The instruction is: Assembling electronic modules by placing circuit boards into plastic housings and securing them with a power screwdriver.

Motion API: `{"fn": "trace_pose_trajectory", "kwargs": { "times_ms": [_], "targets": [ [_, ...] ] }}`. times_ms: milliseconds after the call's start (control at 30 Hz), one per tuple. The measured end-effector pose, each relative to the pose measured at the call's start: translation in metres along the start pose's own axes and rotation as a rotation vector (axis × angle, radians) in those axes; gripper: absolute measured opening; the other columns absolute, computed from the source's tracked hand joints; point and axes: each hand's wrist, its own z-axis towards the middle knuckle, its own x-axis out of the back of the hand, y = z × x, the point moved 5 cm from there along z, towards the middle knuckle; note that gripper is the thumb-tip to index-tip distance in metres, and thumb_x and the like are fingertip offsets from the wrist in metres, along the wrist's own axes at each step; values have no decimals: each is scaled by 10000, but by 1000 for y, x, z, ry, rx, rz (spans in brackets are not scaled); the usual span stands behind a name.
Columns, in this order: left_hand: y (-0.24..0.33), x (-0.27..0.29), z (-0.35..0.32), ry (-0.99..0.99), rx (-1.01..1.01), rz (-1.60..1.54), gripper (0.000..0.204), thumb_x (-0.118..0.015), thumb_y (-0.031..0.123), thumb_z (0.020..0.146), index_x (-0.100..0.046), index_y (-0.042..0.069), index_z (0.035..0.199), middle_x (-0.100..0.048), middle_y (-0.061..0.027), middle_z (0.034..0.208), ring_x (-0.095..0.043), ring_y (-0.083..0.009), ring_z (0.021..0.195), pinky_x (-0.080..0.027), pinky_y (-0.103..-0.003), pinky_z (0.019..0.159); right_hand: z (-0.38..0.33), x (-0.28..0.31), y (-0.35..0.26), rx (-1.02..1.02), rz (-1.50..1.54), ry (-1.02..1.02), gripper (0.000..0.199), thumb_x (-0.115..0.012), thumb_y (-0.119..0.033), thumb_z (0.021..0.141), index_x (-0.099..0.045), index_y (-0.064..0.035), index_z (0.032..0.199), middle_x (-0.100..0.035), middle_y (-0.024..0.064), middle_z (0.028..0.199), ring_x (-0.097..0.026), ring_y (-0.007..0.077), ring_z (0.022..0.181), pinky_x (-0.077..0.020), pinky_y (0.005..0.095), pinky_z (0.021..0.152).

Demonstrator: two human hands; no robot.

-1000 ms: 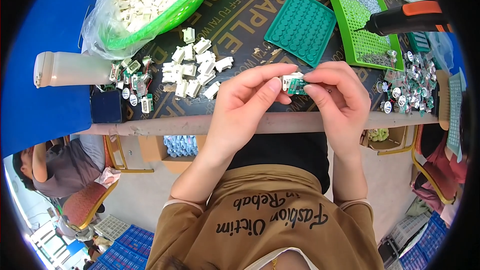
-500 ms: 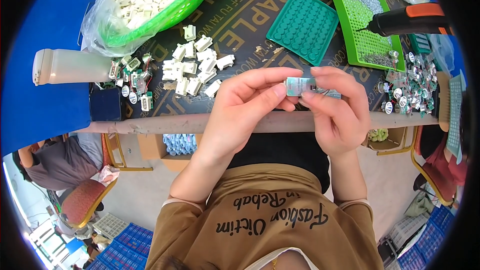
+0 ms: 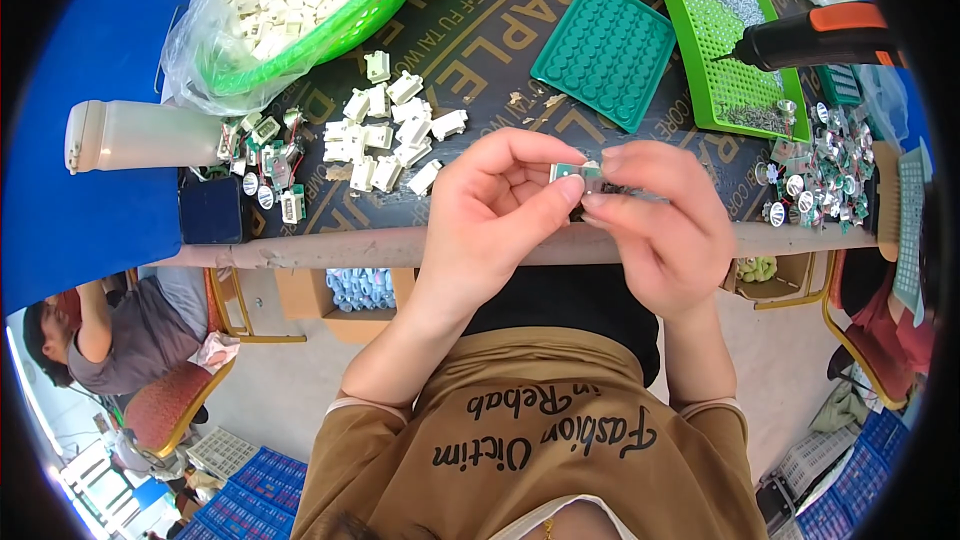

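One small green circuit board (image 3: pixel 563 172) is up in the air in front of the person, just over the near edge of the desk (image 3: pixel 390 246). Two hands hold it. The left hand (image 3: pixel 478 225) pinches its left end between thumb and fingers. The right hand (image 3: pixel 675 230) is narrow too, with its fingertips on the other end. The fingers cover much of the board, so its full shape is hard to see.

About fifteen white plastic cases (image 3: pixel 378 136) lie in a loose bunch to the left. They are blocky and hollow. Many more, too many to count, fill one bright green basket (image 3: pixel 375 30) with a crinkly clear bag (image 3: pixel 185 58) around it. One cloudy plastic bottle (image 3: pixel 145 135) and one dark blue box (image 3: pixel 212 212) sit by a heap of wired parts (image 3: pixel 270 155).

One teal mat (image 3: pixel 605 55) has rows of round bumps. Beside it is one green tray (image 3: pixel 712 85) full of holes, with shiny metal bits inside. One black and orange electric screwdriver (image 3: pixel 815 40) pokes over the tray and hides some of it. Far right is another heap, with shiny silver cups (image 3: pixel 805 202).
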Motion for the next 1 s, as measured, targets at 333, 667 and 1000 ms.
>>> {"fn": "trace_pose_trajectory", "kwargs": {
  "times_ms": [333, 667, 1000],
  "targets": [
    [5, 0, -6, 19, -314, 221, 424, -630, -68, 715, -381, 34, 1043, -588, -91, 890, -562, -92, 750, -434, -194, 593, -16, -6, 24, -768, 648, -133, 233, -659, -24, 685, -617, -8, 914, -617, 75, 850, -570, 169, 799, -440, 253, 690],
    [1, 4, -3, -51, -424, 232, 454, -641, -57, 705, -357, 46, 1043, -595, -102, 871, -550, -97, 711, -428, -208, 591, -13, -4, 20, -565, 484, -105, 229, -666, -19, 670, -619, -13, 893, -627, 79, 842, -573, 215, 777, -441, 307, 719],
    [-1, 6, -3, -45, -416, 264, 490, -659, -49, 688, -353, 51, 1057, -581, -93, 888, -545, -97, 733, -415, -218, 600, -14, -4, 21, -539, 443, -107, 229, -675, -38, 676, -627, -21, 899, -631, 88, 831, -580, 242, 795, -416, 377, 835]
  ]
}}
